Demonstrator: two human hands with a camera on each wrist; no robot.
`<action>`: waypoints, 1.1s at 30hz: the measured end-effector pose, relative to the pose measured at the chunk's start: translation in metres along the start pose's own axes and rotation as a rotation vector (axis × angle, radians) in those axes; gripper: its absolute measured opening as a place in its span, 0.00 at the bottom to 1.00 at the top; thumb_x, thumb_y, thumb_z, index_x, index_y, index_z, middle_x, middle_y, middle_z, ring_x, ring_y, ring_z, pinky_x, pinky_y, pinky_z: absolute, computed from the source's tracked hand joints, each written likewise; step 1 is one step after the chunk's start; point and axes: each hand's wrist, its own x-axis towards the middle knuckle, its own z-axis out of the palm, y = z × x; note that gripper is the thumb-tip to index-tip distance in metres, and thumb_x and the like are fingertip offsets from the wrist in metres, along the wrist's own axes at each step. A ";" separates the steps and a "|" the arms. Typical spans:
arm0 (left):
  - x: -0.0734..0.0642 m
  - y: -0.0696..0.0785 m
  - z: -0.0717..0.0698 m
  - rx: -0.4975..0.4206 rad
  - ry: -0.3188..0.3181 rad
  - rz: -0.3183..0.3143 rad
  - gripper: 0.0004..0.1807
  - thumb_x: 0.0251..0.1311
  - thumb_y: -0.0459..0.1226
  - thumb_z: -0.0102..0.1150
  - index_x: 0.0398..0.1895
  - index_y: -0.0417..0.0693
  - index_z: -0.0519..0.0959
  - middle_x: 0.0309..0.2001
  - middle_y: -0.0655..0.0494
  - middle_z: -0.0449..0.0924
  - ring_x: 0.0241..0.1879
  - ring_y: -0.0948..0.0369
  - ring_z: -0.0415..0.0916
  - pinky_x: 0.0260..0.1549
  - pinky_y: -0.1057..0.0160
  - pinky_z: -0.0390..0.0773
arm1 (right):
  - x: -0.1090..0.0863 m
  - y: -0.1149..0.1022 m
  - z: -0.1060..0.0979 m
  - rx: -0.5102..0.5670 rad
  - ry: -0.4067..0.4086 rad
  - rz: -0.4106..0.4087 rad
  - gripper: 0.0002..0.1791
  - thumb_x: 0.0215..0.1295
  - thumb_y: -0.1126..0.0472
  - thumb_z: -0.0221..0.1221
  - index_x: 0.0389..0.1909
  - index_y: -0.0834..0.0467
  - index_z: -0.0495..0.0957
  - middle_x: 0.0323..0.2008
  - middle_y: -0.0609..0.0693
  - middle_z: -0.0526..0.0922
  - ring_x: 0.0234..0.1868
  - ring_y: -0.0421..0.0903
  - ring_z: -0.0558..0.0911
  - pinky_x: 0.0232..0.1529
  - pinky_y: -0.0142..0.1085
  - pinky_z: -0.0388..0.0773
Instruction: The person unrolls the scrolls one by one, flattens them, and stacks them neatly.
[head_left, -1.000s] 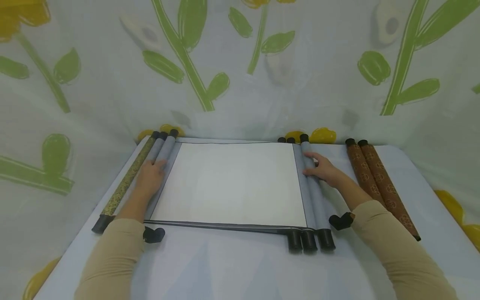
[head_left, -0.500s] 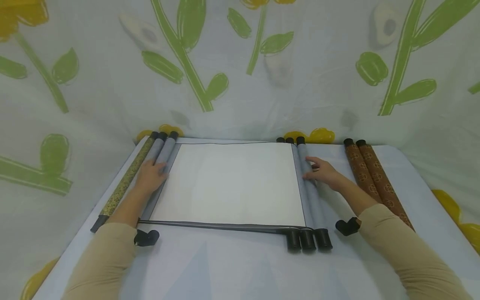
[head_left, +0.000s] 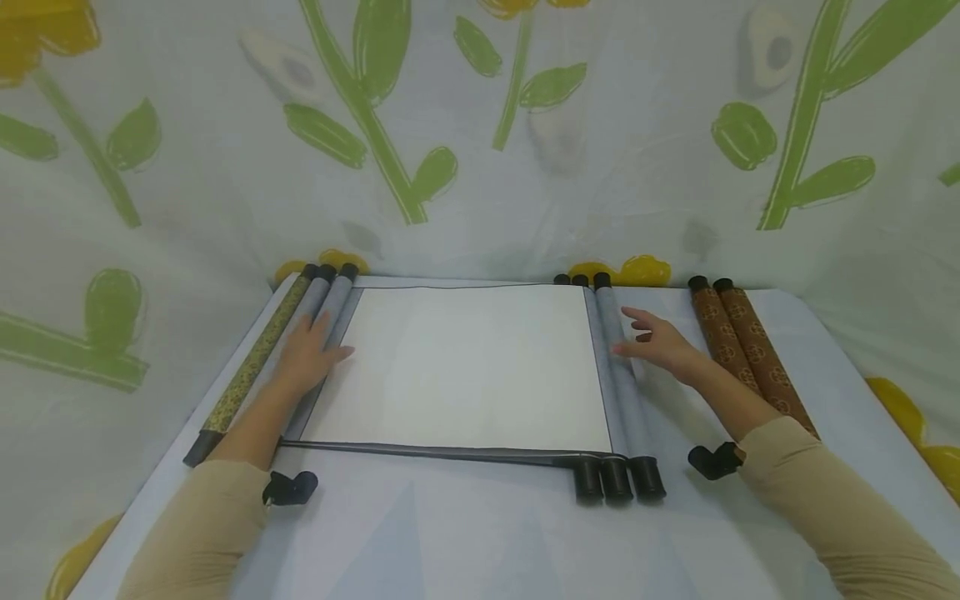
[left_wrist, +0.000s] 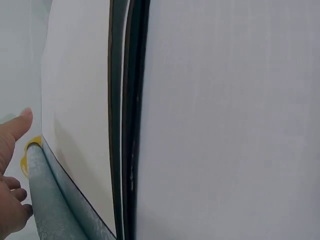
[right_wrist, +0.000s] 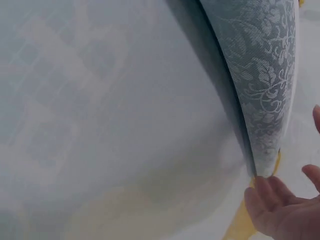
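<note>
A partly unrolled hanging scroll (head_left: 465, 367) lies across the table, its blank white panel bordered in pale grey-blue. Over its left roll (head_left: 339, 293) is my left hand (head_left: 303, 358), fingers spread and thumb out above the panel's edge. The left wrist view shows that thumb (left_wrist: 20, 124) straight, with nothing gripped; whether the other fingers touch the roll is unclear. Beside the right roll (head_left: 628, 400), my right hand (head_left: 663, 346) has loosely extended fingers and holds nothing. In the right wrist view, its fingertips (right_wrist: 265, 192) lie near the patterned roll (right_wrist: 267, 85).
A yellow-green patterned scroll (head_left: 258, 354) lies along the left with another grey roll beside it. Two brown patterned scrolls (head_left: 746, 342) lie at the right. Several black roller ends (head_left: 615, 481) stick out at the front. A flower-printed cloth (head_left: 480, 192) hangs behind the table.
Both hands have loosened from the rolls. My left thumb and fingers have spread apart, and my right hand has drawn slightly right. The right roll shifted a little left, then stayed put.
</note>
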 end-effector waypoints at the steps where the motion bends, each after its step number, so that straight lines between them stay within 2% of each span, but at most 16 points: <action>1: -0.001 0.002 0.000 -0.022 0.001 -0.002 0.46 0.62 0.46 0.57 0.73 0.35 0.43 0.69 0.24 0.39 0.68 0.30 0.39 0.62 0.33 0.46 | -0.001 0.001 0.000 -0.005 0.004 -0.010 0.47 0.63 0.51 0.60 0.74 0.60 0.43 0.69 0.72 0.50 0.66 0.70 0.58 0.60 0.62 0.61; 6: -0.006 0.012 0.001 -0.111 0.011 -0.004 0.51 0.58 0.46 0.62 0.74 0.39 0.41 0.71 0.28 0.37 0.70 0.34 0.36 0.64 0.36 0.43 | -0.009 0.003 -0.003 -0.035 0.024 -0.070 0.48 0.62 0.49 0.61 0.74 0.58 0.43 0.71 0.68 0.50 0.67 0.67 0.57 0.62 0.61 0.59; 11: -0.013 0.020 -0.001 -0.191 0.024 0.001 0.54 0.55 0.47 0.65 0.74 0.40 0.40 0.72 0.32 0.38 0.71 0.37 0.36 0.66 0.39 0.43 | -0.016 0.003 -0.005 -0.045 0.022 -0.127 0.48 0.61 0.51 0.62 0.74 0.59 0.45 0.70 0.68 0.51 0.66 0.67 0.59 0.64 0.60 0.56; 17: -0.022 0.038 -0.001 -0.319 -0.016 -0.061 0.57 0.54 0.53 0.65 0.75 0.44 0.37 0.74 0.38 0.37 0.72 0.40 0.36 0.67 0.40 0.43 | -0.025 0.003 -0.006 -0.039 0.016 -0.143 0.48 0.60 0.53 0.64 0.74 0.59 0.45 0.69 0.69 0.53 0.65 0.67 0.60 0.63 0.60 0.57; 20: -0.025 0.051 0.002 -0.354 -0.041 -0.082 0.57 0.52 0.55 0.65 0.76 0.48 0.38 0.75 0.41 0.39 0.72 0.41 0.40 0.66 0.40 0.47 | -0.028 0.006 -0.006 -0.051 0.022 -0.137 0.49 0.59 0.53 0.64 0.74 0.59 0.45 0.69 0.69 0.53 0.65 0.67 0.60 0.62 0.61 0.58; 26: -0.033 0.080 0.004 -0.395 -0.089 -0.037 0.55 0.53 0.53 0.65 0.76 0.54 0.40 0.75 0.44 0.43 0.72 0.45 0.46 0.65 0.41 0.53 | -0.033 0.015 -0.010 -0.086 0.037 -0.124 0.48 0.60 0.54 0.63 0.74 0.58 0.45 0.70 0.69 0.51 0.65 0.67 0.59 0.62 0.62 0.57; 33: -0.041 0.106 0.009 -0.426 -0.113 0.037 0.54 0.52 0.49 0.67 0.76 0.57 0.42 0.75 0.47 0.46 0.72 0.47 0.47 0.65 0.42 0.55 | -0.040 0.018 -0.022 -0.092 0.069 -0.141 0.49 0.59 0.54 0.65 0.74 0.59 0.46 0.70 0.68 0.52 0.65 0.68 0.59 0.61 0.62 0.57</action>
